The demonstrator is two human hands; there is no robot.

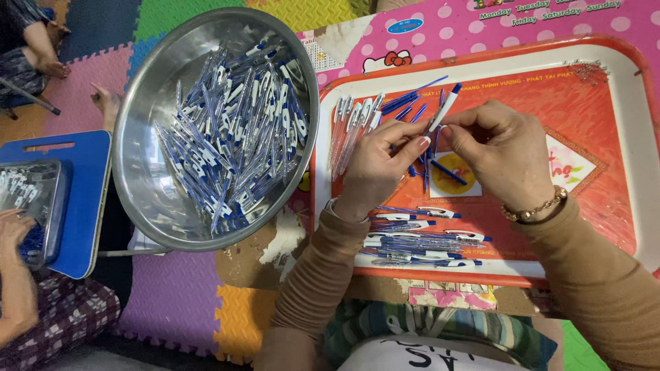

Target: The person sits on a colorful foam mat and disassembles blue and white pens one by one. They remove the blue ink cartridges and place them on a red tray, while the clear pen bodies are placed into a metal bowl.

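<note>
Both hands pinched one white-and-blue plastic pen [443, 110]: left hand [377, 165] and right hand [505, 154] fingers closed on it. Risk: pen slipping onto red plastic tray [605, 137], 6 o'clock pile.

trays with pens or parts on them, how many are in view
2: the red tray under the person's hands, and a small metal tray on the blue board at far left. Others may lie outside the view.

Bright, even light; glare on the steel bowl [141, 103]; edges perhaps slightly warped.
</note>
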